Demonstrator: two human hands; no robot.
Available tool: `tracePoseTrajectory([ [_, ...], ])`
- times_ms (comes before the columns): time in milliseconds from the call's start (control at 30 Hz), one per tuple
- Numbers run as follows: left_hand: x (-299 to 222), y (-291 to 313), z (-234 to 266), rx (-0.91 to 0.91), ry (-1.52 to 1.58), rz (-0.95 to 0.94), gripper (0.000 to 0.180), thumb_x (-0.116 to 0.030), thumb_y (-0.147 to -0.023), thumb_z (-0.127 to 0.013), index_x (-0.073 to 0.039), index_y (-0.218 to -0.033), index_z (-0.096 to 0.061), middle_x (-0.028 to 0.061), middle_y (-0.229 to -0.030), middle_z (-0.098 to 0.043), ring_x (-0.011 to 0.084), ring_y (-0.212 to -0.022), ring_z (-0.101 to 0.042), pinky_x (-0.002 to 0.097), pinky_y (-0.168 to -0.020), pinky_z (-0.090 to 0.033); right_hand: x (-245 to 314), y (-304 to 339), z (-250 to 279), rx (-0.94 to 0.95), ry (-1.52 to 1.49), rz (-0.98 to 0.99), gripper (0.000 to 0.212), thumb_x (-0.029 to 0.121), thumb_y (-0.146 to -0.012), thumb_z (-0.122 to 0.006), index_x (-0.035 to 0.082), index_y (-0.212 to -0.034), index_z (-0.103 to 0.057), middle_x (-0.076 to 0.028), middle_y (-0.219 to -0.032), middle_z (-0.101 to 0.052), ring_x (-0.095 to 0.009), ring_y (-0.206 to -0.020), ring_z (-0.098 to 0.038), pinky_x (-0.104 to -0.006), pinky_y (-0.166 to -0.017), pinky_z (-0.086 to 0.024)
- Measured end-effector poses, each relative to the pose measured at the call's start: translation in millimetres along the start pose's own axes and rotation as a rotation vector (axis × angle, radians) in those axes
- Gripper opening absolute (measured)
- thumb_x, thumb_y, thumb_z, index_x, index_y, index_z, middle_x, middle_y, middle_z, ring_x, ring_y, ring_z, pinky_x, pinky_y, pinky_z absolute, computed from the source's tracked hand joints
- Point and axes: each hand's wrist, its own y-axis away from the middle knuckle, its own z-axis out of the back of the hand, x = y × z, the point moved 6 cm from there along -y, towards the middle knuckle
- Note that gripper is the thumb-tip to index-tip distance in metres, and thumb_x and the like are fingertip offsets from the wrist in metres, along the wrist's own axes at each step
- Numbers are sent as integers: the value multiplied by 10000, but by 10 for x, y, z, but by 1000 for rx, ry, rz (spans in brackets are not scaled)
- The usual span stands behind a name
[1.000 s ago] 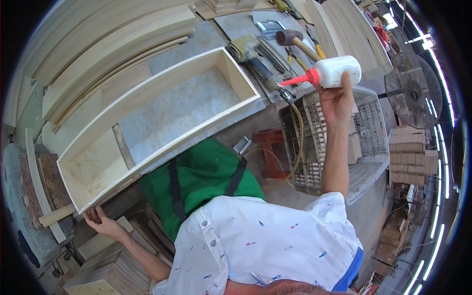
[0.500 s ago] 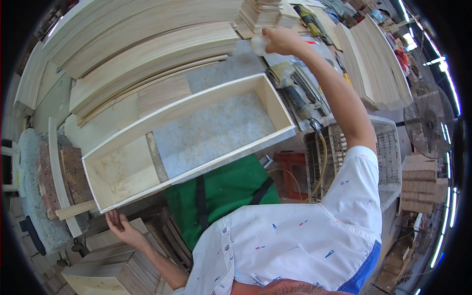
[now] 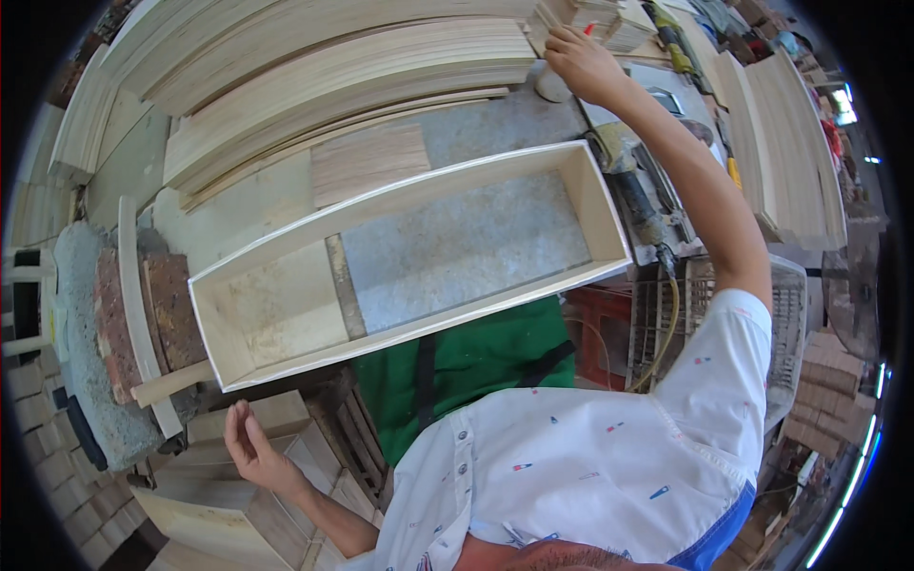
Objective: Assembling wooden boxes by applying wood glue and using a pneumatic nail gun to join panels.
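Note:
A long, open wooden frame (image 3: pixel 419 335) lies slantwise on the worktable, with a white line along its upper edges. Inside it, a thin crossbar (image 3: pixel 345 285) and a pale board show at the left end. My right hand (image 3: pixel 583 67) reaches beyond the frame's far right corner, fingers closed round a whitish bottle (image 3: pixel 552 84). A red tip sticks up past the fingers; the palm hides the bottle's middle. Just off the frame's near left corner, my left hand (image 3: pixel 255 449) hangs open and holds nothing, its fingers slightly curled.
Stacked planks (image 3: pixel 352 90) line the far side. An air tool (image 3: pixel 633 190) with a yellow hose lies right of the frame. Bricks (image 3: pixel 171 309) and a wood strip (image 3: pixel 138 305) stand at the left. Wooden boxes (image 3: pixel 238 519) sit lower left, near a green cloth (image 3: pixel 495 347).
My left hand has come away from the frame's near corner. My right hand has turned the bottle, so its red tip now points up. The whole view has shifted.

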Motion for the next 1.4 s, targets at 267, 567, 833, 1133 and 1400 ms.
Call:
tracePoseTrajectory([
  [267, -854, -625, -1114, 429, -310, -524, 265, 27, -836, -585, 13, -1100, -598, 129, -1099, -595, 238, -1023, -570, 330, -909, -425, 21, 422, 281, 46, -682, -400, 261, 177, -882, -559, 15, -1082, -603, -182, -1005, -649, -338, -939, -617, -402, -833, -467],
  [567, -1476, -1666, -2208, 417, -334, -833, 390, -104, -830, -634, -20, -1200, -544, 158, -1212, -543, 306, -1169, -491, 360, -1002, -365, -621, 257, 800, -570, -822, -746, 300, 232, -852, -564, -6, -1022, -631, -215, -931, -648, -346, -912, -622, -394, -800, -481],
  [833, -2009, -3662, -2021, -183, -588, -796, 705, -531, -891, -481, 29, -1315, -429, 261, -1366, -383, 352, -1269, -380, 438, -1057, -277, -1759, -373, 982, -576, -874, -825, 356, 252, -900, -524, -33, -1096, -608, -129, -879, -658, -168, -743, -615, -307, -699, -490],
  [1133, -1923, -4247, -2212, 258, -423, -420, 739, -594, -881, -452, 17, -1295, -475, 187, -1275, -514, 290, -1249, -429, 420, -1050, -295, -1828, -575, 841, -544, -1031, -803, 334, 222, -910, -536, -30, -1111, -625, -122, -952, -655, -179, -850, -616, -285, -737, -520],
  [1400, -1942, -4110, -2130, 192, -369, -439, 646, -505, -907, -480, 19, -1285, -494, 167, -1275, -524, 268, -1232, -449, 381, -1050, -307, -1762, -536, 912, -553, -920, -873, 305, 206, -897, -554, -5, -1092, -654, -146, -1036, -651, -186, -894, -621, -270, -765, -516],
])
